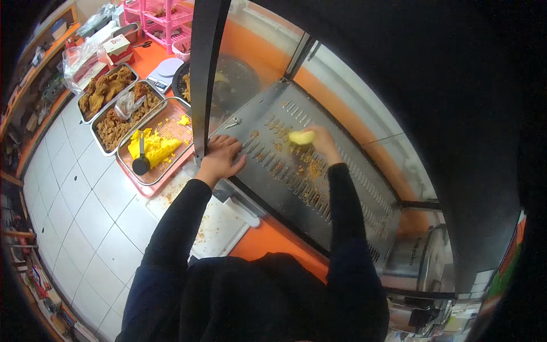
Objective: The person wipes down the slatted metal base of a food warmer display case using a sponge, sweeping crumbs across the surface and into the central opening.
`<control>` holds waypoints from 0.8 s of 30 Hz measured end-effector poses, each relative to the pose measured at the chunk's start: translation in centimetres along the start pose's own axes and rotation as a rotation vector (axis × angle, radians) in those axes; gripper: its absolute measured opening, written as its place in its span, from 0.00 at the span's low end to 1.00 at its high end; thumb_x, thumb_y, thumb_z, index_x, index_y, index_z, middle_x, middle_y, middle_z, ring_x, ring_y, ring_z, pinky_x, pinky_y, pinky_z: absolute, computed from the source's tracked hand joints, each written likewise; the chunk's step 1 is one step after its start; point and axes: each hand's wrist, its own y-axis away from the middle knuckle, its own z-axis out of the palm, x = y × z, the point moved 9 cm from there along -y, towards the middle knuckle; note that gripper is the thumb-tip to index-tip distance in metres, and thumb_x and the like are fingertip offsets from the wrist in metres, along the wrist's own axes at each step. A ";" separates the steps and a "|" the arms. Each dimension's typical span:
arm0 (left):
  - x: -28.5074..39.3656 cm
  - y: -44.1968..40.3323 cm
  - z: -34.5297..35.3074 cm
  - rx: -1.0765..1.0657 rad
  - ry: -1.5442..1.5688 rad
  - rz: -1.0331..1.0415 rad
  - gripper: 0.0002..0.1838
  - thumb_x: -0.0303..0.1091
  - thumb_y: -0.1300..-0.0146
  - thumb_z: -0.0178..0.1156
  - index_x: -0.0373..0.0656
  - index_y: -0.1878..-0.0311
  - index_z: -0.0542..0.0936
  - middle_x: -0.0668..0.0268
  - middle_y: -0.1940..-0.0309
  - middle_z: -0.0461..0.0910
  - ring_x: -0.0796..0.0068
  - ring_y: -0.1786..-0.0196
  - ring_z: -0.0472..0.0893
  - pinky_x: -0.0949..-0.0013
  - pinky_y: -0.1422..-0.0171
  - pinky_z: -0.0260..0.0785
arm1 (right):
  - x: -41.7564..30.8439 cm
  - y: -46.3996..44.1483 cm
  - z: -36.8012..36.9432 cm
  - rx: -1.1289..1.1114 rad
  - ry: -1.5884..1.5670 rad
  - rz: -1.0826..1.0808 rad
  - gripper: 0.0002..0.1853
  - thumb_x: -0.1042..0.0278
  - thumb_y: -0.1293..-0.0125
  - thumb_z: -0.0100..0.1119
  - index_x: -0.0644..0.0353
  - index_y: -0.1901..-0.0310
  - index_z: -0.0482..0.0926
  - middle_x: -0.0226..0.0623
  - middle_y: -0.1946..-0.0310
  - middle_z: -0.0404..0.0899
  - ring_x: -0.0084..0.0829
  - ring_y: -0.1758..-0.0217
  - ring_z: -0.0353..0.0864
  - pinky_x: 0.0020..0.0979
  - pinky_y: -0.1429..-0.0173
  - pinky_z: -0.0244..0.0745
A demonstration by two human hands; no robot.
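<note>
My right hand is closed around a pale yellow sponge, which is against the slotted metal floor of a display case. Brown and orange crumbs are scattered over the slots around it. At the case's near left edge, my left hand rests beside the foot of a dark upright post, fingers stretched and thumb apart, holding nothing I can see. Just below that hand lie a white-handled knife and a white cutting board with crumbs on it.
Left of the post, a tray holds yellow food and a black-handled scoop. Beyond are metal trays of shredded meat and fried chicken, a scale and pink racks. Glass panels and posts border the case.
</note>
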 end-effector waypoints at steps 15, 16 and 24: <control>-0.1 0.1 0.4 -0.039 -0.002 -0.025 0.13 0.45 0.48 0.58 0.44 0.73 0.74 0.62 0.69 0.75 0.58 0.58 0.75 0.57 0.50 0.63 | -7.3 11.2 -2.2 -0.168 0.122 0.108 0.23 0.61 0.46 0.67 0.63 0.50 0.78 0.49 0.60 0.82 0.49 0.53 0.81 0.41 0.49 0.74; 0.0 0.1 0.3 -0.032 -0.005 -0.021 0.13 0.45 0.49 0.58 0.44 0.73 0.75 0.62 0.69 0.75 0.58 0.58 0.75 0.58 0.50 0.63 | -5.9 11.9 -1.7 -0.153 -0.003 0.162 0.23 0.61 0.46 0.67 0.63 0.50 0.77 0.49 0.59 0.82 0.48 0.54 0.81 0.40 0.50 0.74; 0.0 0.2 0.4 -0.033 -0.026 -0.010 0.13 0.45 0.49 0.59 0.44 0.71 0.76 0.62 0.68 0.76 0.59 0.58 0.75 0.59 0.50 0.63 | 4.2 19.3 -9.2 0.201 0.148 0.637 0.21 0.65 0.46 0.67 0.63 0.51 0.78 0.47 0.58 0.82 0.40 0.55 0.83 0.38 0.50 0.75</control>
